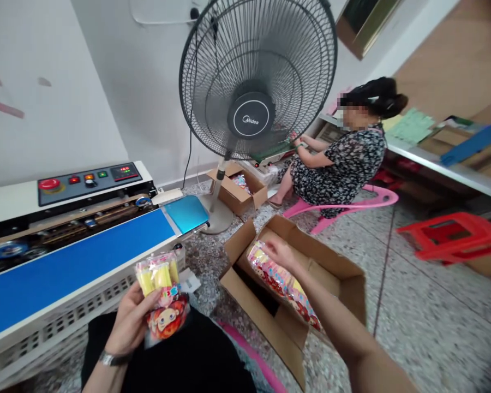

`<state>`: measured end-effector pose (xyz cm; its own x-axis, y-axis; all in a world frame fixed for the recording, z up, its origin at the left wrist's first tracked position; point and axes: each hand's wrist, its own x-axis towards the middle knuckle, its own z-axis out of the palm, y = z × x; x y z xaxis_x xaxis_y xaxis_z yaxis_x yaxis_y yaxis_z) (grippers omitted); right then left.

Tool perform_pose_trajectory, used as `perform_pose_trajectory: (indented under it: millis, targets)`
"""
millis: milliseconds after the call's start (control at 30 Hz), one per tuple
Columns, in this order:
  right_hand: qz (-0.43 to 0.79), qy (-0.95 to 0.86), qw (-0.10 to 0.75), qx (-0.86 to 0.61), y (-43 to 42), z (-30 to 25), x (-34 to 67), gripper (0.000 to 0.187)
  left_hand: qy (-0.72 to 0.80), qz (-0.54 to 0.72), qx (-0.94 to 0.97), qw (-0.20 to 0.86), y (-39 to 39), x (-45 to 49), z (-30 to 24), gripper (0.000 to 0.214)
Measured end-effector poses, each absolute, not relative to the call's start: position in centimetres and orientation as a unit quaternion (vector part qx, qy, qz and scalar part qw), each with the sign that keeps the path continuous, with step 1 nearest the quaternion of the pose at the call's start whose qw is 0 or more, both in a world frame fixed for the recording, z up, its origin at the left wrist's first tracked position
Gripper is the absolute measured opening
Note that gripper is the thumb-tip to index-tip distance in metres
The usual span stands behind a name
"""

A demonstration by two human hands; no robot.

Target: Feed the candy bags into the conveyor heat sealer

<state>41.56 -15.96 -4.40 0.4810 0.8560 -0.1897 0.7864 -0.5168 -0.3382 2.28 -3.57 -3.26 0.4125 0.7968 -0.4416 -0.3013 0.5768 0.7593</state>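
My left hand (133, 316) is closed around a clear plastic packet (166, 314), printed with a red-haired cartoon figure and showing yellow strips inside its upper part. The packet is upright above my lap, beside the machine's belt. My right hand (279, 255) reaches into an open cardboard box (262, 338) on the floor. Its bent fingers are at the far end of a row of similar plastic packets (284, 289) and seem to pinch one; the fingertips are partly hidden. My forearm covers part of the box's right side.
A sealing machine with a blue belt (85, 262) and lit control panel (90, 183) stands at left. A large fan (251, 117) rises ahead. Behind it are a smaller box (239, 199) and a seated co-worker (347, 158). A red stool (454, 234) is at right.
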Motion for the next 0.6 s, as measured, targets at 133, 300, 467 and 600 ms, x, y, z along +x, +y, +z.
perform_pose_trajectory:
  millis: [133,300,467,600]
  targets:
    - [0.249,-0.528,-0.087,-0.807,-23.4,-8.3,40.3,0.055,0.401,0.352,0.311,0.786,-4.0,3.1,-3.3,0.053]
    - [0.228,-0.461,-0.182,-0.838,-26.0,-11.5,36.5,0.038,0.398,0.337,0.319,0.791,-4.3,3.2,-3.4,0.048]
    - [0.223,-0.457,-0.180,-0.842,-25.3,-11.8,36.2,0.039,0.398,0.341,0.320,0.789,-4.5,3.1,-3.3,0.050]
    - [0.218,-0.464,-0.162,-0.843,-25.5,-11.5,36.0,0.041,0.392,0.334,0.325,0.793,-4.7,3.5,-3.4,0.050]
